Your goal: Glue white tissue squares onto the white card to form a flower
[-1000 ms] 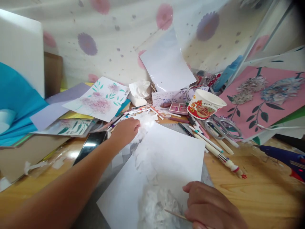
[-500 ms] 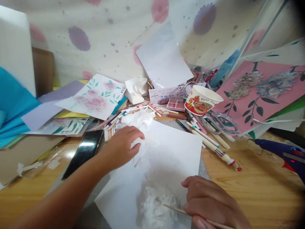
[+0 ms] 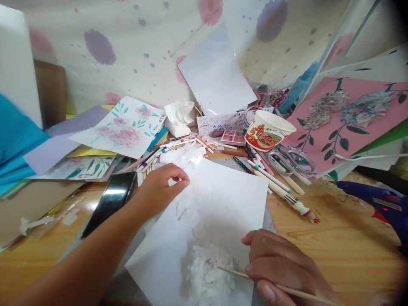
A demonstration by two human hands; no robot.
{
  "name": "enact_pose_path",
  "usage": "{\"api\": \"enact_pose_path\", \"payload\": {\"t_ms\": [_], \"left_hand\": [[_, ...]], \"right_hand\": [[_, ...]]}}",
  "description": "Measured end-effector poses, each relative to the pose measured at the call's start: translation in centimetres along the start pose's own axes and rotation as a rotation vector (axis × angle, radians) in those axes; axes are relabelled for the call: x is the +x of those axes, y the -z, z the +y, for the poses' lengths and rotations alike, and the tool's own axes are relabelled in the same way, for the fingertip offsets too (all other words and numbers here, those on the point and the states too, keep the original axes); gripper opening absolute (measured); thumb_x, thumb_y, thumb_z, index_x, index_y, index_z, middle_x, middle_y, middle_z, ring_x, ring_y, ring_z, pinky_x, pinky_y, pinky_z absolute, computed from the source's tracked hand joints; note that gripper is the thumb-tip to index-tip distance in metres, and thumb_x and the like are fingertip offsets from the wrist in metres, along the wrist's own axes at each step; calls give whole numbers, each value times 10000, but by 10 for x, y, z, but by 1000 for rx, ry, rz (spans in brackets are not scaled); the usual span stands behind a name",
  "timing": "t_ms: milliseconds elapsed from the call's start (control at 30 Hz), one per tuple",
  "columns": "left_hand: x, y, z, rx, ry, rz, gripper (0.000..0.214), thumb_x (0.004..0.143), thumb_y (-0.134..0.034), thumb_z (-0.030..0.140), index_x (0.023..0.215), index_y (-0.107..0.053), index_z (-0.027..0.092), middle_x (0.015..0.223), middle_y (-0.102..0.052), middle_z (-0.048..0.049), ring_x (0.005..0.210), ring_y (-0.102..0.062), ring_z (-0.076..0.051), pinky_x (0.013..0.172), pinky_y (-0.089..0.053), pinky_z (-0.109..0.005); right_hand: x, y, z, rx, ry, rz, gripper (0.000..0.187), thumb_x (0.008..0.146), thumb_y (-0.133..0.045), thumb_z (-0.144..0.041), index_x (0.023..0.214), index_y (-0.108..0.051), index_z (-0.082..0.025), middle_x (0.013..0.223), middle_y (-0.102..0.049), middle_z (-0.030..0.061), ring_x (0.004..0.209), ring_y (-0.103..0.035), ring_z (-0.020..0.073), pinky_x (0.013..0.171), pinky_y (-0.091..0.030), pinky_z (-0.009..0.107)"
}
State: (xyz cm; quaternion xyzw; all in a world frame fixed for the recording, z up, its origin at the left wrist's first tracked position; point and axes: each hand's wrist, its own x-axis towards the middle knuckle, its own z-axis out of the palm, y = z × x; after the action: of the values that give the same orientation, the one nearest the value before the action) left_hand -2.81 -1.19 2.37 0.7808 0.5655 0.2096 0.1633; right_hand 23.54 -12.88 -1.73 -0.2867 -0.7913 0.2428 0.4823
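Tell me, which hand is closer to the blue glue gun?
Right. The right hand, holding a stick, sits left of the glue gun; the left hand is farther left, across the paper.

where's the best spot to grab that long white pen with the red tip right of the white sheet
Pinch the white pen from above on its lower half, near the red tip, fingers across the shaft. That end lies alone on the bare wooden table; its upper end is crowded by other pens and the white sheet corner.
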Motion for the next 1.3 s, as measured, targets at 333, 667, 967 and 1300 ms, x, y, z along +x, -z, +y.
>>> {"api": "enact_pose_path", "payload": {"t_ms": [333, 667, 967, 1300], "left_hand": [[-48, -8, 12, -184, 123, 26, 211, 838, -559, 389, 788, -652, 206, 681, -663, 11, 611, -580, -146, 555, -429, -262], [-112, -43, 33, -11, -423, 130, 142, 902, -570, 115, 889, -667, 218, 838, -632, -17, 823, -526, -181, 788, -407, -377], [-124, -57, 36, 10, -411, 131, 214, 899, -527, 89, 849, -668, 242, 803, -618, -6, 809, -505, -193, 797, -365, -412], [-128, -52, 21, -217, -243, 1, 176, 926, -518, 182, 1059, -599, 265, 1028, -589, -21, 920, -566, -157, 776, -478, -266]], "right_hand": [[-2, -2, 1, 30, -29, 34, 153, 905, -491, -145, 920, -639, -179, 680, -616, 9, 660, -623, 155, 796, -579, 402], [-7, -10, 4, 109, -90, 111, 241, 889, -499, -104, 1055, -639, -209, 754, -626, 23, 720, -617, 186, 820, -550, 436], [11, -19, 3, 73, -45, -15, 134, 918, -505, -132, 906, -636, -154, 688, -637, 26, 661, -594, 152, 700, -538, 331], [28, -24, 2, -25, -110, -249, 258, 968, -442, -169, 747, -574, -160, 647, -573, 13, 627, -518, 131, 598, -399, 259]]}}
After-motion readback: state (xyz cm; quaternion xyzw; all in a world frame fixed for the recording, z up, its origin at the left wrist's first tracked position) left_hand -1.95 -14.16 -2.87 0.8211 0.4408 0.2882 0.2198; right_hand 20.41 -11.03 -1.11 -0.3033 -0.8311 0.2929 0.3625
